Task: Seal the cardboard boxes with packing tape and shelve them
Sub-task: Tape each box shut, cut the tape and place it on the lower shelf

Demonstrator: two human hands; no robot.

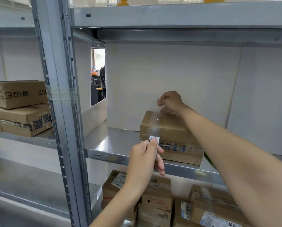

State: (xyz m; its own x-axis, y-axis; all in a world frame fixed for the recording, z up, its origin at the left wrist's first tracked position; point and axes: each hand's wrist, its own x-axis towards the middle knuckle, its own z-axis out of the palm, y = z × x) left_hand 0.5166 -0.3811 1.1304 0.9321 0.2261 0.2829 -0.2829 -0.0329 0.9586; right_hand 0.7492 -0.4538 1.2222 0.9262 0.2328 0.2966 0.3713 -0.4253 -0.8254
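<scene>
While a cardboard box [171,136] sat on the metal shelf [104,141], the right hand [168,101] pinched clear tape at its far edge and the left hand [145,158] gripped a small white cutter [155,145]; slack tape could wrinkle or stick crooked.

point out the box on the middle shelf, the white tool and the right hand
cardboard box [168,128]: head view, on its taped top face
white tool [155,145]: head view, on its upper end above the thumb
right hand [170,101]: head view, on the knuckles
</scene>
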